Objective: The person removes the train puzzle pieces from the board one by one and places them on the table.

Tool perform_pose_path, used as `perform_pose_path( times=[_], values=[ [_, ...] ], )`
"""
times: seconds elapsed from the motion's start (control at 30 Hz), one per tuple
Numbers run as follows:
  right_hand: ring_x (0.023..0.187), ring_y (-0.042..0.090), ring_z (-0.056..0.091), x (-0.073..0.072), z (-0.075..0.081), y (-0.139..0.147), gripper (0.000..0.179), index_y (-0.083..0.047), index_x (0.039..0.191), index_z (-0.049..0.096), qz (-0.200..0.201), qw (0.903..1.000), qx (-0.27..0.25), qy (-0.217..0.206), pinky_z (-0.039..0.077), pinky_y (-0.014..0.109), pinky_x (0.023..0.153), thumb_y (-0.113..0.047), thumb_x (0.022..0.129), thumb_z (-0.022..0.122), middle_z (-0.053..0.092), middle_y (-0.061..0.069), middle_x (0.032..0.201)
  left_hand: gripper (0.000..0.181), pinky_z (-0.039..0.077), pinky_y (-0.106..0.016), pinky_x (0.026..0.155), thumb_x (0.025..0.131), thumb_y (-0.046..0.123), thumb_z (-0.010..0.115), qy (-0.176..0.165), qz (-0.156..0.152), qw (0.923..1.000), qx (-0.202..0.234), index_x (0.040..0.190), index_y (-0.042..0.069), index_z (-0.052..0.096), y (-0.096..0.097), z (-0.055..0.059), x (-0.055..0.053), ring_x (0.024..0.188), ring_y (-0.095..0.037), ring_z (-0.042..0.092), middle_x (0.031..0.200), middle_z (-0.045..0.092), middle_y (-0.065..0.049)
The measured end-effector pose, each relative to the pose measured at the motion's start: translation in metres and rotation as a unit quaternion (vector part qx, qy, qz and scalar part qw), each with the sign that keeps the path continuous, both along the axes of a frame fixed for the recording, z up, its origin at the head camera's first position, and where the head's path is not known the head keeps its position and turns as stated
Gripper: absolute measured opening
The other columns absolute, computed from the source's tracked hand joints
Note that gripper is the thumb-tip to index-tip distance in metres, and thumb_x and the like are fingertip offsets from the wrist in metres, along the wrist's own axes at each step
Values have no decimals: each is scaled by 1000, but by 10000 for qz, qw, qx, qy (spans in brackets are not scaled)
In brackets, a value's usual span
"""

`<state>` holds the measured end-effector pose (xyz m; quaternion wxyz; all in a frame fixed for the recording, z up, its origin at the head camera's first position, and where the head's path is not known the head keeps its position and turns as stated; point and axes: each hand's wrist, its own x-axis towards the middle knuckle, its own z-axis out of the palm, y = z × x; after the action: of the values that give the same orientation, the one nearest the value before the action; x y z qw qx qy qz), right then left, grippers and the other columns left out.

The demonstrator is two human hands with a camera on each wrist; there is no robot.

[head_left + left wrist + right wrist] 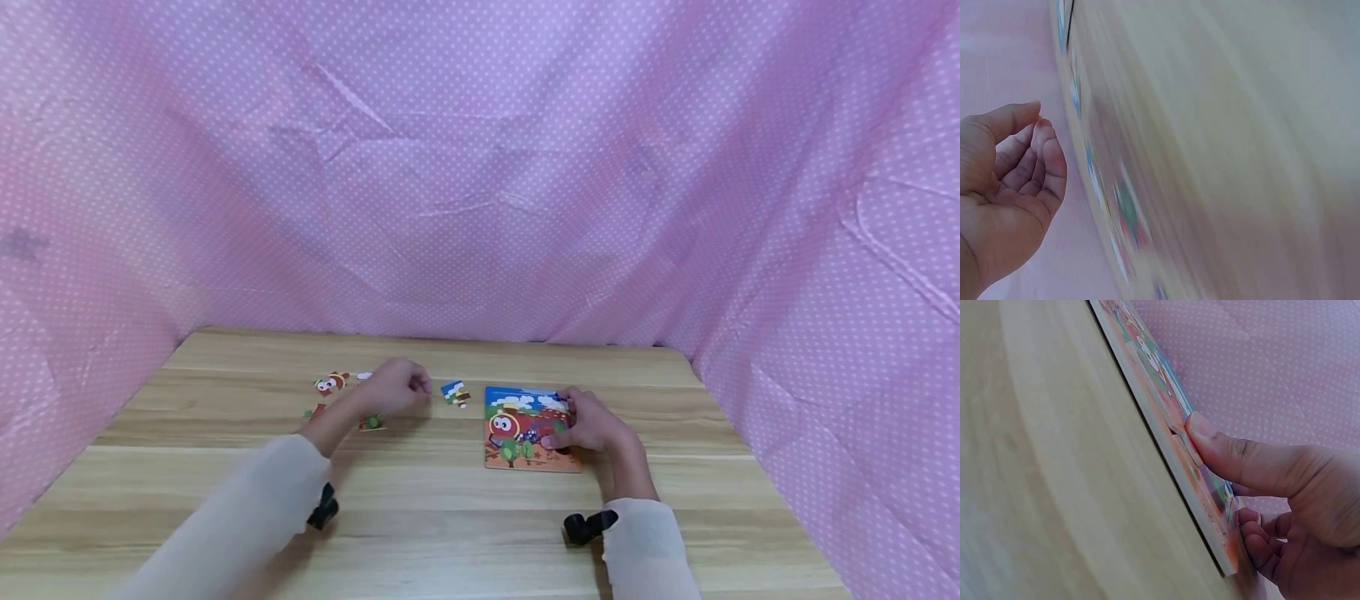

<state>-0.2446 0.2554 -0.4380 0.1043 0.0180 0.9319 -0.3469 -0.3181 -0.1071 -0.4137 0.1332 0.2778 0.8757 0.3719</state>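
Observation:
A square picture puzzle (504,458) with a red cartoon figure, green bushes, clouds and blue sky lies on the table. My right hand (596,423) grips its right side, the thumb (1235,456) on the picture and the other fingers bent at the edge. Above the table, to the puzzle's left, my left hand (392,387) has loosely bent fingers, thumb and fingertips close together; I see nothing between them in the left wrist view. Just right of that hand lie small blue, white and brown puzzle pieces (453,392).
More loose pieces lie around my left wrist: a red one with eyes (330,383), a green one (372,422) and a red one (318,411), partly covered. Pink dotted cloth (480,208) hangs behind and beside the wooden table (450,517).

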Motion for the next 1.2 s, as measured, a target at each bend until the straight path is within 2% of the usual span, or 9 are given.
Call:
perform_pose_path(
  times=[0.13,0.23,0.5,0.63,0.73,0.97,1.07,1.2],
  values=[
    [119,35,48,0,0,0,86,-4,147,45,6,10000,-4,-2,39,58,111,-27,78,92,49,18,134,5,53,-27,68,90,3,73,-123,-447,9989,121,92,8,72,43,-5,9,73,-13,61,81,67,0],
    [120,36,48,0,0,0,87,-4,147,45,15,10000,-4,-18,38,59,111,-28,78,92,49,19,134,4,52,-26,66,91,4,73,-181,-695,9973,138,93,7,71,68,-8,15,73,-13,61,81,66,1],
    [117,33,49,0,1,2,86,-2,146,46,108,9999,8,16,40,56,109,-28,78,92,50,19,133,11,48,-22,66,90,16,81,-296,-1053,9940,89,95,10,74,111,-20,27,73,-8,58,81,66,5],
    [117,33,50,0,1,3,87,-3,146,45,149,9999,23,5,40,56,109,-30,78,92,49,19,133,21,44,-22,63,85,25,86,-217,-1139,9932,-48,97,13,73,123,-25,31,71,-7,53,81,63,5],
    [117,33,50,0,1,3,86,-3,146,45,174,9998,0,-10,40,56,109,-30,79,91,49,19,133,26,44,-22,63,83,29,88,-163,-1081,9938,-214,98,16,72,128,-27,34,73,-8,51,83,61,5],
    [116,32,50,-1,1,5,83,-3,145,46,245,9997,-6,58,42,54,106,-31,80,90,50,18,131,23,43,-22,64,83,27,88,-210,-1074,9937,-235,93,17,71,132,-27,36,73,-8,51,83,59,6],
    [113,31,51,-1,1,6,73,-3,144,48,275,9995,-106,79,42,52,103,-33,88,83,51,17,127,22,43,-22,63,83,25,88,-304,-1065,9937,-177,92,15,70,131,-26,37,72,-9,50,82,58,5],
    [110,30,51,0,1,8,54,-3,141,52,234,9994,-237,122,43,51,99,-28,97,72,53,16,122,23,45,-23,66,82,22,89,-416,-1011,9939,-137,93,14,69,129,-25,37,75,-10,52,85,60,4]
  ],
)
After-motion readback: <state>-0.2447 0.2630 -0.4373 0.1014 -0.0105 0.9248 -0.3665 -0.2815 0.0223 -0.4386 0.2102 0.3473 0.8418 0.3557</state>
